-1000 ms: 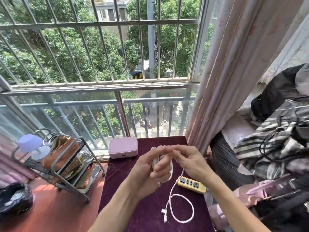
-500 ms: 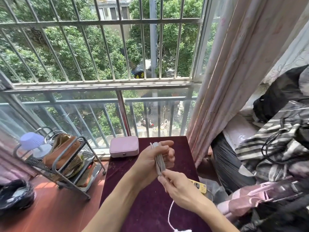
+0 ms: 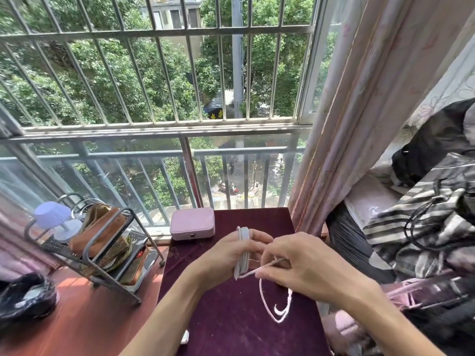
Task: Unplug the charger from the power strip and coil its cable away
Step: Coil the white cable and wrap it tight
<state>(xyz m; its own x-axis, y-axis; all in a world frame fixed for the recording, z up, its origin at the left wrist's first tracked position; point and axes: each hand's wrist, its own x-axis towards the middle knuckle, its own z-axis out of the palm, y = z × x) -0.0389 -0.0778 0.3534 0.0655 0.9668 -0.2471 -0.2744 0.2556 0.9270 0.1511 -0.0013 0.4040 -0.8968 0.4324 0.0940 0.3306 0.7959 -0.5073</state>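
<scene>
The white charger cable (image 3: 242,249) is wound in several loops around the fingers of my left hand (image 3: 228,255), which is shut on the bundle above the dark red table (image 3: 226,322). My right hand (image 3: 298,265) pinches the free strand just right of the bundle and pulls it sideways. The loose tail (image 3: 276,308) hangs down onto the table in a curve. A small white piece (image 3: 184,337) lies at the table's near left edge beside my left forearm. The yellow power strip is hidden behind my right hand.
A pink case (image 3: 192,223) sits at the table's far edge by the barred window. A metal rack (image 3: 97,242) with a brown bag and a small lilac lamp (image 3: 52,217) stands to the left. A pink curtain (image 3: 359,124) and piled clothes (image 3: 424,222) crowd the right.
My right hand has come up from below the bundle to its right side, drawing the strand across. The loose tail on the table has grown shorter. The power strip is now covered.
</scene>
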